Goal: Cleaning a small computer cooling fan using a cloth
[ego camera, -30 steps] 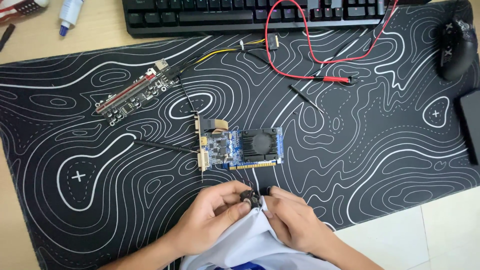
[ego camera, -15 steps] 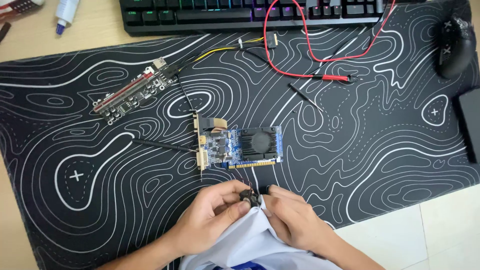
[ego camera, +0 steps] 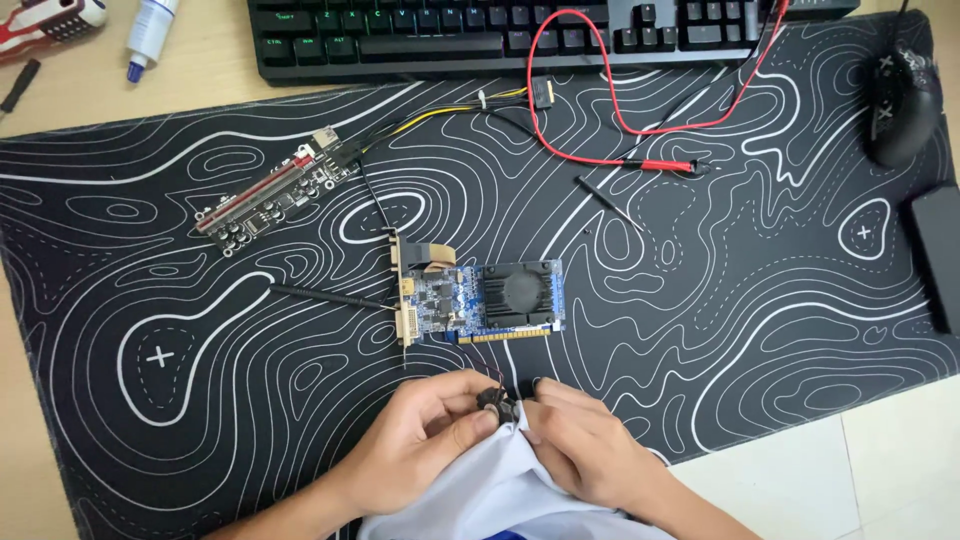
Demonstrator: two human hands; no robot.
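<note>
Black patterned mat [ego camera: 200,420] covered the bench; both the left hand [ego camera: 425,440] and right hand [ego camera: 585,450] gripped a small fan [ego camera: 495,400] in white cloth [ego camera: 500,490], wiping unfinished, card [ego camera: 480,300] lying apart.

Soft white cloth [ego camera: 500,490], matt and creased. Large black desk mat [ego camera: 200,420] of matt fabric with thin white lines. Blue circuit board [ego camera: 480,300] with glossy solder points, shiny metal bracket, matt black plastic cooler. Smooth red plastic-coated cable [ego camera: 600,150]. Pale wooden desk [ego camera: 60,110].
</note>
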